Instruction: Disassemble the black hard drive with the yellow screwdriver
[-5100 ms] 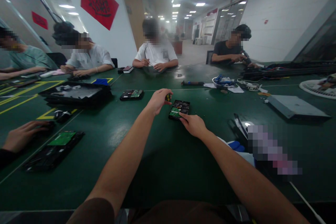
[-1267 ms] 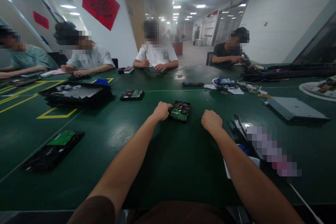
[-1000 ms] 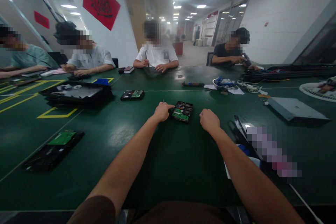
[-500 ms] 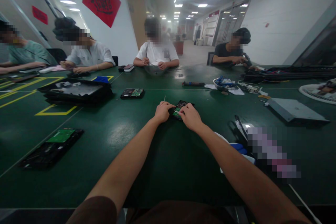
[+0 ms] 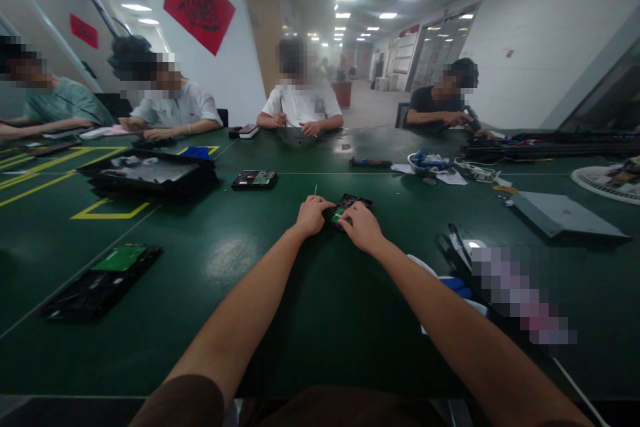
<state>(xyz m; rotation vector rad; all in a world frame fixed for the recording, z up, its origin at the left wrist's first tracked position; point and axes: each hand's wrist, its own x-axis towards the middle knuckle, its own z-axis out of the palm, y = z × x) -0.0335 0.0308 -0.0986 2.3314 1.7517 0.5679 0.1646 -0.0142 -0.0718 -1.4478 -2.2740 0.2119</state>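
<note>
On the desk [image 5: 320, 320], well in from the near edge and well apart from the tray [image 5: 195, 188], lies a black box [image 5: 345, 201]. The left hand [image 5: 312, 216]'s grip is closed on a thin rod [image 5: 315, 190]; the right hand [image 5: 364, 227], grip unclear, partly hides the box's green board [image 5: 337, 213].

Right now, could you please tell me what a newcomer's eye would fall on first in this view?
Probably the large red diamond-shaped sheet with dark markings, high on the pale pillar at upper left. Next would likely come the black device near the middle, with the left grip at its left edge and the right grip over its green circuit board.
</note>
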